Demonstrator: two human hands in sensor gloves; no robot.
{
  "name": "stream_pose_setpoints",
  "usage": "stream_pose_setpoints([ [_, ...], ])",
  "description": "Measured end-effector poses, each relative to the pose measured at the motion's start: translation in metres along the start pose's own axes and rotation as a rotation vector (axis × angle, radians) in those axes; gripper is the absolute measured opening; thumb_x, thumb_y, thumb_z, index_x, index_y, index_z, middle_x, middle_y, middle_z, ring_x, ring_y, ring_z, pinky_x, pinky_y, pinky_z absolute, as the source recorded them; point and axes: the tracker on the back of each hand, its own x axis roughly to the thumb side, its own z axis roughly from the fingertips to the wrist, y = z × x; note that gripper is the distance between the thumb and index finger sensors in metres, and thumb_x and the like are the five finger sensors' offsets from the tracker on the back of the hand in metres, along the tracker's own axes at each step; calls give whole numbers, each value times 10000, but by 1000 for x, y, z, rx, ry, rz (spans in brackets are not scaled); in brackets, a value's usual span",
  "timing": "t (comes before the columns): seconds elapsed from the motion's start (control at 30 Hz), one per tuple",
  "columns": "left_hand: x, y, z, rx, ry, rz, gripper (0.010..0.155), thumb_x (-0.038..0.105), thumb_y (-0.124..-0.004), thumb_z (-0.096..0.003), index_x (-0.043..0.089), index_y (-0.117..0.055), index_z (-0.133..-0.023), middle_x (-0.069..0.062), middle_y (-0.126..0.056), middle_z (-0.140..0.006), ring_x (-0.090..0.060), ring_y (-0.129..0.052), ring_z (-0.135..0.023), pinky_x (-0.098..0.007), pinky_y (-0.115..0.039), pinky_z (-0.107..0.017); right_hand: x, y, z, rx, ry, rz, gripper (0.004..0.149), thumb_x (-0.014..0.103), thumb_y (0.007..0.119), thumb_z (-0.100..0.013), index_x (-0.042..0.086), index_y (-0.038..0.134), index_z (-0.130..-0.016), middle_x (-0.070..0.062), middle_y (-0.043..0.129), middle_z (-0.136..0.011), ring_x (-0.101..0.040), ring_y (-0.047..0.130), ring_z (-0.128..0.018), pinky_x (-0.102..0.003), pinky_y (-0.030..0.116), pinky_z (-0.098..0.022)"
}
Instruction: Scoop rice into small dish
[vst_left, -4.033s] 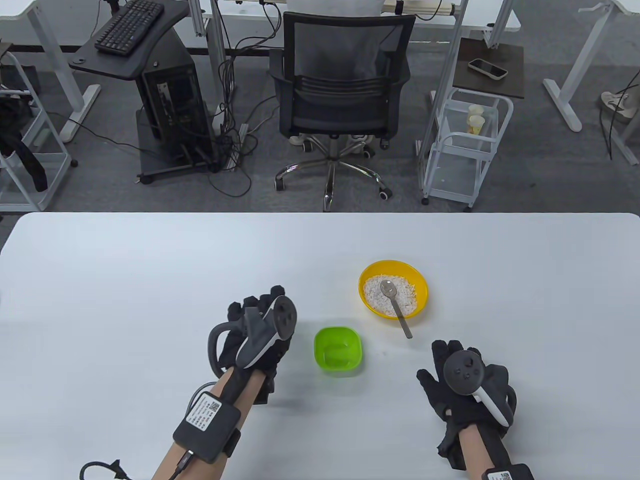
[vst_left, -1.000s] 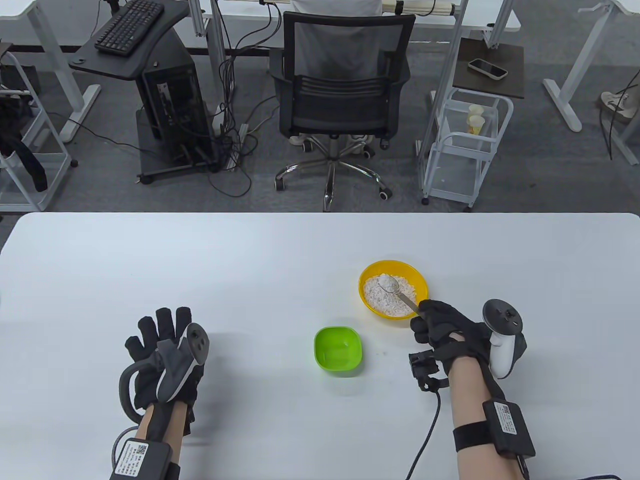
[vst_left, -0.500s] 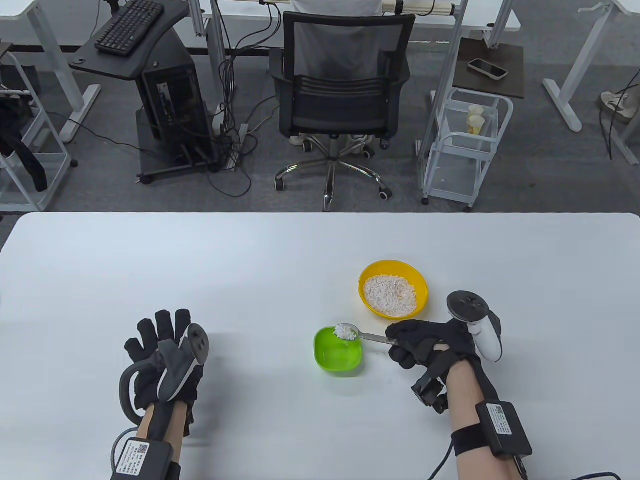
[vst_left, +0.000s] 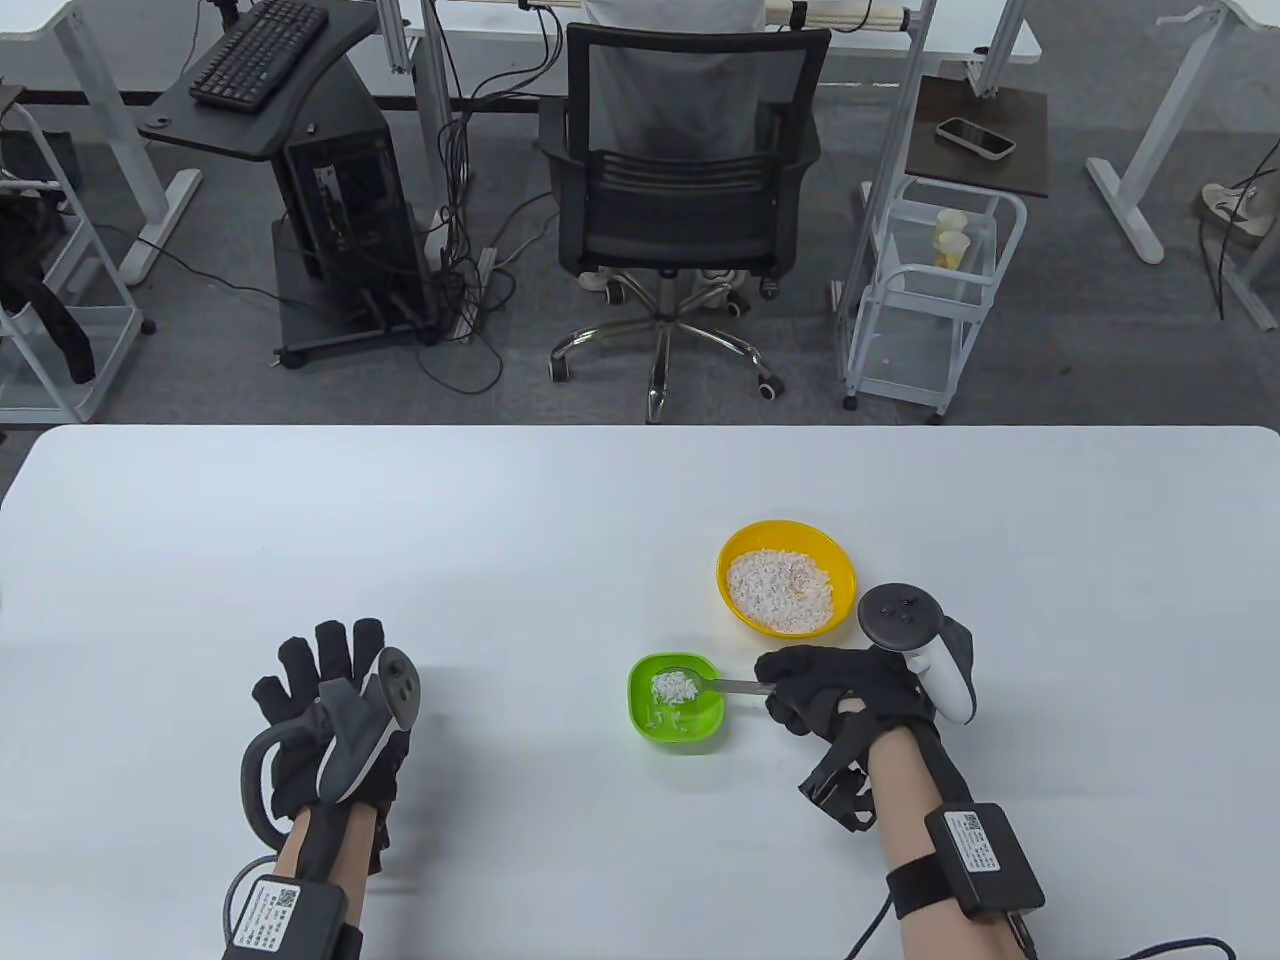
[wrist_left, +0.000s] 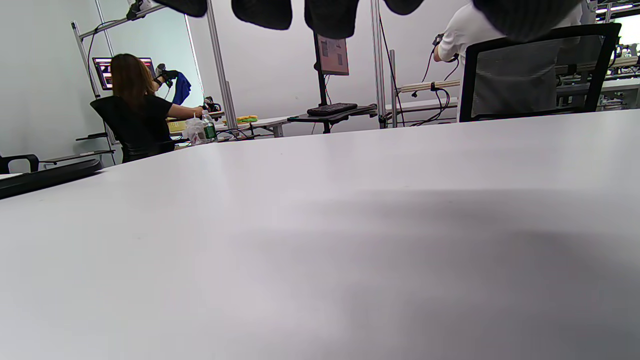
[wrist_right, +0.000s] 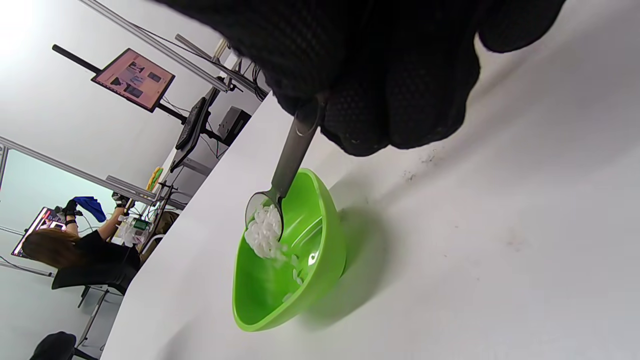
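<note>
My right hand (vst_left: 835, 690) is pinching the spoon (vst_left: 700, 686) handle, tipping rice (wrist_right: 264, 234) into the green dish (vst_left: 676, 700). Some grains are already inside. The yellow bowl (vst_left: 787, 590) holds the rest. My left hand (vst_left: 325, 715) rests flat with fingers spread, touching nothing.

Metal spoon (vst_left: 700, 685) tilted over the small green dish (vst_left: 676, 722), white rice (wrist_right: 264, 232) sliding off its bowl; a few grains lie inside. Yellow bowl (vst_left: 845, 585) just beyond holds a bed of rice.
</note>
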Motion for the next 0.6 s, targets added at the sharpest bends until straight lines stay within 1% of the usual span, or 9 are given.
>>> stream_pose_setpoints([
  [0.23,0,-1,0,-9,4,-13,725,644,-621,-461,453,-331,-1097,109,-414,-1263,-262,-416,-1192,-586,-426,-853,0,-1,0,-19,-19,5,424,83,770,-542,49,821,-961,-268,928,-791,-522,873,-654,-748,486,-653],
  [0.37,-1,3,3,-7,3,-15,725,644,-621,-460,452,-331,-1097,107,-414,-1263,-263,-416,-1192,-586,-427,-853,1,-1,0,-35,-31,17,419,76,774,-538,53,831,-953,-272,900,-824,-530,844,-690,-741,455,-666],
  [0.6,0,3,3,-9,2,-16,727,644,-620,-461,451,-326,-1097,107,-414,-1263,-263,-413,-1193,-585,-425,-854,0,-2,-1,-95,-58,57,418,73,778,-534,58,835,-948,-260,877,-858,-529,820,-733,-716,433,-687],
])
